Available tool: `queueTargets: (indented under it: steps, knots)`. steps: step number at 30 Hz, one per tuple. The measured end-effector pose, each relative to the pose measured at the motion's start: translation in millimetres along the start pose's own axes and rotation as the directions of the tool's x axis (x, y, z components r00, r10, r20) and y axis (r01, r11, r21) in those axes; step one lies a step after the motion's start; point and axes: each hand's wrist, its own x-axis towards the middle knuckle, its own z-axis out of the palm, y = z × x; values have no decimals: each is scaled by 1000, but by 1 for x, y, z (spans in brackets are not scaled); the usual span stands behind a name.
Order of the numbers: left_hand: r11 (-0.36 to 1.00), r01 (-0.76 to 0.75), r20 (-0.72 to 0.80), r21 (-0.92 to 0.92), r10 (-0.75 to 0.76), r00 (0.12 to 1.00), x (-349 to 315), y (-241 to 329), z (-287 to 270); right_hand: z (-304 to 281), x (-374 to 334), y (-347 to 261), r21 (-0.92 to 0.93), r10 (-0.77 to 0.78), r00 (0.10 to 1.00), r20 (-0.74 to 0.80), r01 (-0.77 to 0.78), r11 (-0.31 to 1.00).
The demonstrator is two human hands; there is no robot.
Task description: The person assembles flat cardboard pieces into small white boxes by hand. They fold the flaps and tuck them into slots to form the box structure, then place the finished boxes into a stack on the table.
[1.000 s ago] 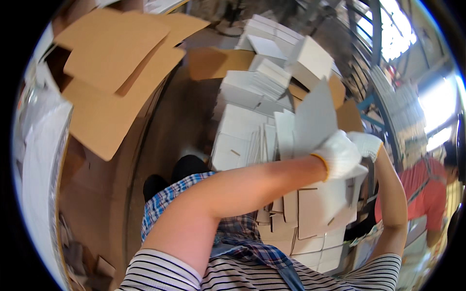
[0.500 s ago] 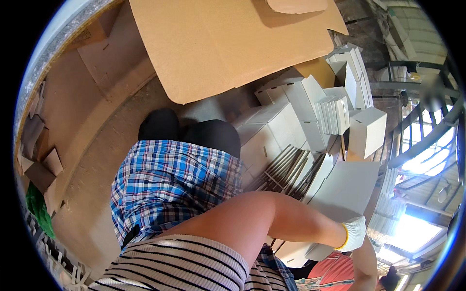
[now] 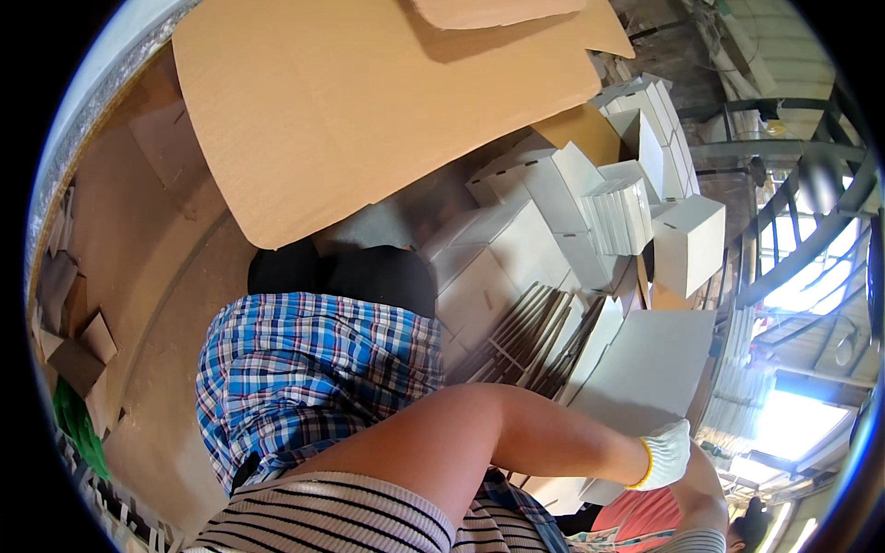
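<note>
My left hand [image 3: 667, 455], in a white knit glove with a yellow cuff, reaches across to the right. It is at the lower edge of a large pale cardboard sheet [image 3: 645, 359]; its fingers are hidden, so any grip does not show. My right forearm [image 3: 705, 493] rises from the lower right, its striped sleeve at the bottom edge. The right hand is hidden behind the left glove. Beside the sheet, several flat cardboard pieces [image 3: 525, 336] stand on edge in a row.
A big brown cardboard sheet [image 3: 369, 120] spans the top. White boxes [image 3: 553, 184] are piled at the right, with a single white box [image 3: 690, 241] beside them. Cardboard scraps [image 3: 78, 355] and green material [image 3: 76, 424] lie far left. Another person's red clothing [image 3: 636, 525] shows at the lower right.
The view has shifted, so the brown sheet now appears farther left and lower. More of my right sleeve shows. My left hand stays beside the pale sheet.
</note>
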Motion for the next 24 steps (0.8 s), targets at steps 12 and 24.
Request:
queueTargets:
  steps: [12, 24]
  knots:
    - [999, -21, -71, -41, 18, 997, -26, -9, -27, 29, 9, 9, 401, -230, 902, -366, 376, 835]
    - [996, -44, 48, 73, 40, 998, -20, -23, -37, 102, -157, -109, 375, 642, -17, -767, 800, 469]
